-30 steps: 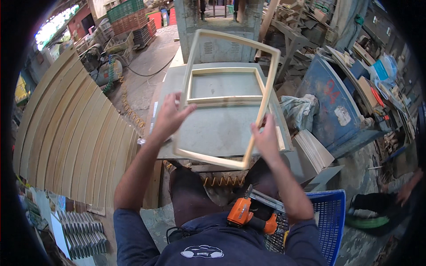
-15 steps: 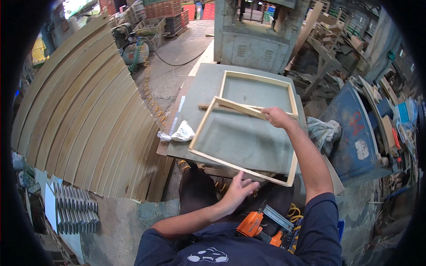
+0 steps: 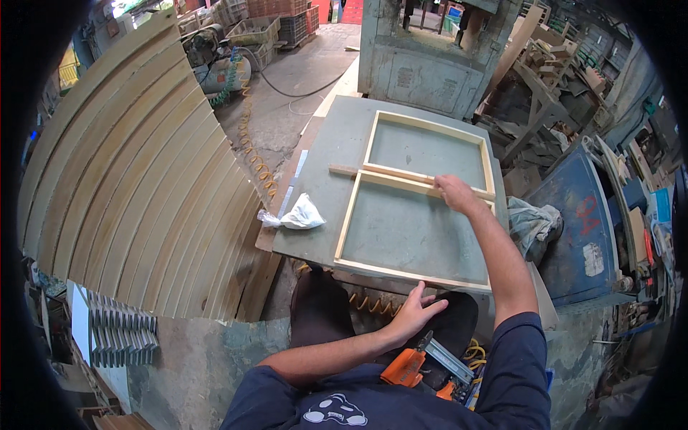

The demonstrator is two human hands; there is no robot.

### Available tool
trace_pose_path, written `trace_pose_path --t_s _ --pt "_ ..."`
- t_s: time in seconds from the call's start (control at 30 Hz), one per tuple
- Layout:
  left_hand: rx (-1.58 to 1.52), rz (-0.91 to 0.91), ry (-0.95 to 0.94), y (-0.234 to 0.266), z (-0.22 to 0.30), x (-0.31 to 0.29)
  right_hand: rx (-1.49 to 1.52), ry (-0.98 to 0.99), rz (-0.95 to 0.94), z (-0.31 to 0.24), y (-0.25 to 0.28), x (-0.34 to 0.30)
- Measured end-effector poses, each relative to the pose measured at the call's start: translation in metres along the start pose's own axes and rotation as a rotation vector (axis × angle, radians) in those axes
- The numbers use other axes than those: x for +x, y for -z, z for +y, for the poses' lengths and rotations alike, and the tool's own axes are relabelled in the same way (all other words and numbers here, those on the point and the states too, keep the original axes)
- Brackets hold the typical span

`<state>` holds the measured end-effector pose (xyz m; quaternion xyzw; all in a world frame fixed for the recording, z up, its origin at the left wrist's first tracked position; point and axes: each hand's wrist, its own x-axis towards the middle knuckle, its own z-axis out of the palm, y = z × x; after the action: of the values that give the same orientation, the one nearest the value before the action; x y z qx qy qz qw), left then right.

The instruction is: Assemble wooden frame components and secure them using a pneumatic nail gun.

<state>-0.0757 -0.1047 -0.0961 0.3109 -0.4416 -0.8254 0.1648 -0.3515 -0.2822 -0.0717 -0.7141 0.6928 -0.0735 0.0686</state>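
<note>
Worktop [image 3: 308, 183]: under and ahead of the right hand [image 3: 459, 195], carrying two frames. Near frame [image 3: 387, 271]: flat between the hands, alongside the far frame [image 3: 430, 125], which lies beyond the right hand. Progress: both appear assembled, four sides meeting at corners; joint fastening, hence work left, not discernible. Near frame: pale bare wood, slim rails, open centre. Orange nail gun [image 3: 403, 368]: bodyward of left hand [image 3: 416, 315]. Right hand: fingers closed over near frame's far rail. Left hand: fingers spread by its near rail; contact unclear.
</note>
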Motion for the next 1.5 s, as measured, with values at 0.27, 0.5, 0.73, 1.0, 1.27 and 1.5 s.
trace_pose_path --t_s 0.27,0.5,0.73,1.0,1.27,1.5 --pt "0.108 -0.060 -0.050 -0.003 0.003 0.005 -0.140 -0.101 -0.064 -0.010 0.025 -0.003" --pt "0.558 -0.002 -0.560 0.048 0.022 -0.024 -0.159 -0.020 0.110 -0.012 0.008 -0.031" --pt "1.384 0.560 -0.876 0.151 0.054 -0.046 0.100 0.069 0.386 -0.062 0.046 -0.149" --pt "1.497 0.554 -0.976 0.189 0.044 -0.034 0.215 -0.288 0.445 -0.031 0.057 -0.259" --pt "1.504 0.497 -0.966 0.182 0.054 -0.025 0.118 -0.237 0.459 -0.026 -0.003 -0.309" --pt "1.201 0.493 -0.957 0.182 0.038 -0.027 -0.031 -0.198 0.549 -0.024 -0.020 -0.311"
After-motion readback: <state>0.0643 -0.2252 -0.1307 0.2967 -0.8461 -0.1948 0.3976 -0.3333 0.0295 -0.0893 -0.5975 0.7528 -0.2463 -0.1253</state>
